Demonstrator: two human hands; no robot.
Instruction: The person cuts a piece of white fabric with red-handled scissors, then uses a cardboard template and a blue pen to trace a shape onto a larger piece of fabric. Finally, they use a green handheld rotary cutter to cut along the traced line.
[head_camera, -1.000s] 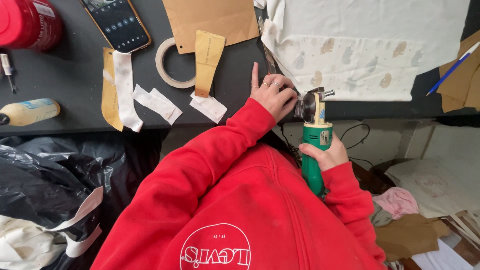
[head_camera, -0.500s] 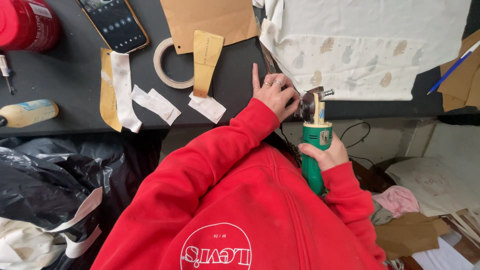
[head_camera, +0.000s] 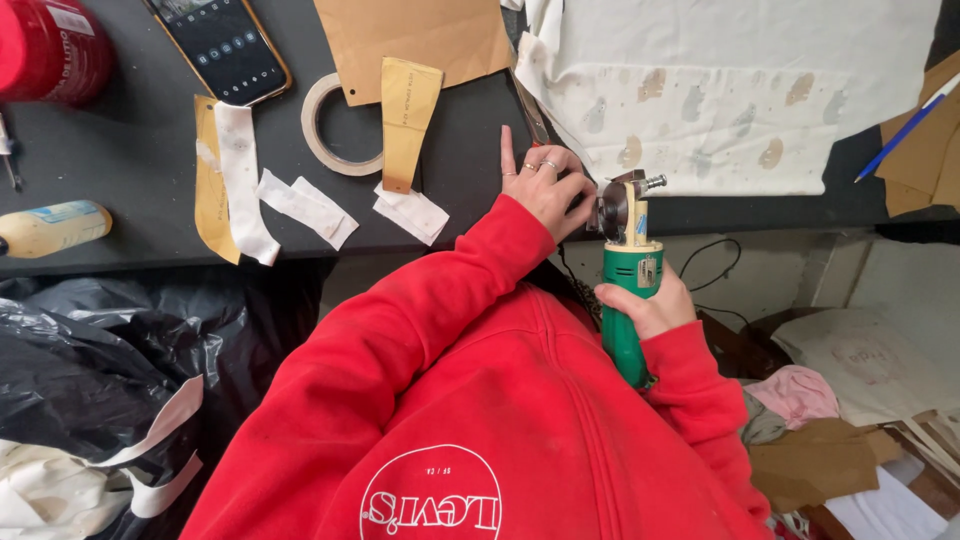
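The green-bodied handheld electric rotary cutter (head_camera: 630, 290) stands with its long axis almost straight up and down in the view, its metal cutting head pointing away from the person toward the edge of the dark grey worktable (head_camera: 120, 150) and its tail end pointing back toward the red sweatshirt. The head sits right at the table edge, just below the white cloth printed with pale brown shapes (head_camera: 720, 100).

Compared with half a second ago, the tool keeps the same heading and place, while the left hand's index finger now sticks out straighter and flatter on the tabletop; a second ago the fingers were more curled.

The right hand (head_camera: 645, 305) wraps firmly around the middle of the green handle, fingers closed on it, with the red cuff just behind. The left hand (head_camera: 545, 185), wearing rings, reaches across from the red sleeve and rests on the table edge, its fingertips closed against the metal head of the cutter and its index finger extended along the table.

Left of this hand lie small white cloth strips (head_camera: 410, 212), a tan paper pattern piece shaped like a tapered tab (head_camera: 408, 115) and a roll of beige tape (head_camera: 325, 125). A smartphone with a lit screen (head_camera: 222, 45) lies farther off.
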